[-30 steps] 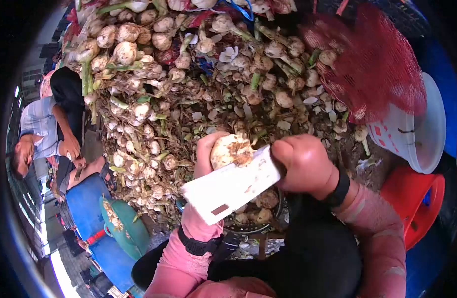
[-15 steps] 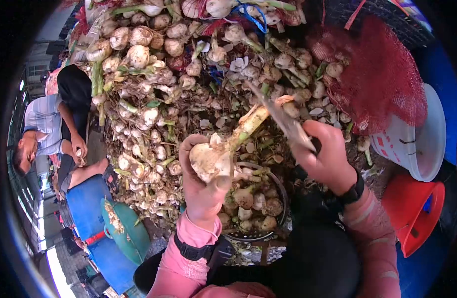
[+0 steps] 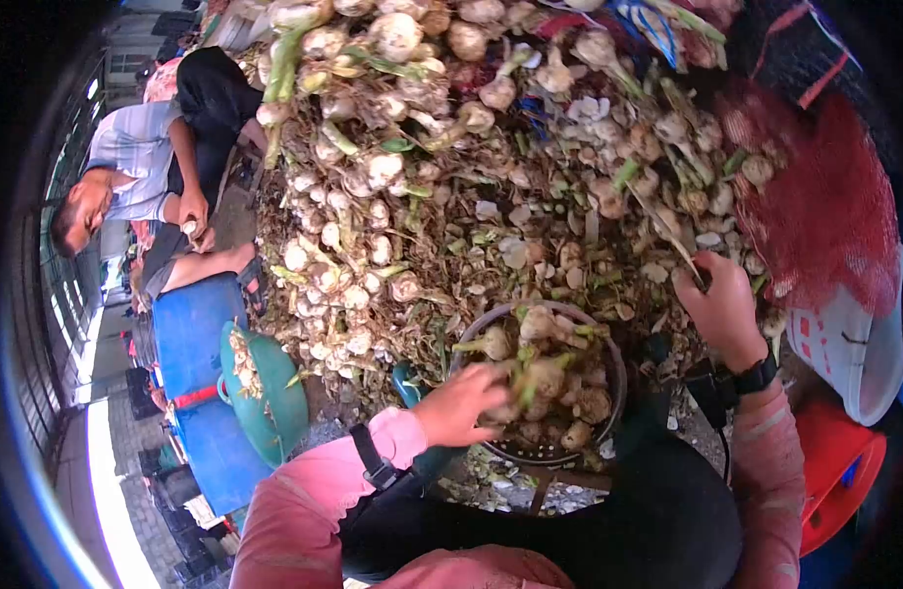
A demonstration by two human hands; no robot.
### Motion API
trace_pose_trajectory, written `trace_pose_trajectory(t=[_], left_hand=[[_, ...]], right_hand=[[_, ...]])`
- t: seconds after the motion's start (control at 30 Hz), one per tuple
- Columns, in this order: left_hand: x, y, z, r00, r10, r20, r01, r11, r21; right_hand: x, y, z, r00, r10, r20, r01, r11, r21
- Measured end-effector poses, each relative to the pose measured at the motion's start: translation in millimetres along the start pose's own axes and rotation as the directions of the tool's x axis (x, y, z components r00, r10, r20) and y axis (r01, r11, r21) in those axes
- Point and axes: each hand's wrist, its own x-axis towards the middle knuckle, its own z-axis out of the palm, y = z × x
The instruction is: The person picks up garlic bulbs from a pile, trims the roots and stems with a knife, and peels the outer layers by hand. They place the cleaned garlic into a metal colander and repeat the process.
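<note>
My left hand is over the left side of a round basket, its fingers apart and slightly blurred. Just past the fingertips, a motion-smeared garlic bulb with a green stem is above other trimmed garlic bulbs in the basket; it looks free of the hand. My right hand is closed around a knife, whose thin blade points up and left over the garlic heap. The handle is mostly hidden in the fist.
A large heap of garlic with stems and husks spreads ahead. At right are a red mesh bag, a white bucket and a red bucket. Leftward, a person sits near a green basin and a blue container.
My left hand has gone down to the basket and opened, parting from the garlic bulb it held. My right hand has moved right with the knife. The view has shifted.
</note>
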Motion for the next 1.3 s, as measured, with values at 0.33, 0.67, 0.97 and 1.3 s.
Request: trace_pose_trajectory(t=[0.33,0.67,0.97,1.3], left_hand=[[21,-225,23,0.047,-0.946,-0.322,0.404,0.312,-0.86],[51,-141,-22,0.275,-0.843,-0.462,-0.045,0.469,-0.882],[83,53,-59,0.757,-0.463,-0.461,-0.356,0.3,-0.885],[90,95,-56,0.824,-0.342,-0.452,-0.244,0.505,-0.828]], right_hand=[[-5,-1,20,0.996,0.027,0.084,-0.019,0.996,-0.084],[2,-6,26,0.982,0.144,0.124,-0.129,0.984,-0.122],[-19,-75,12,0.849,-0.519,0.103,0.529,0.839,-0.125],[-25,-35,12,0.864,-0.502,0.043,0.503,0.864,-0.025]])
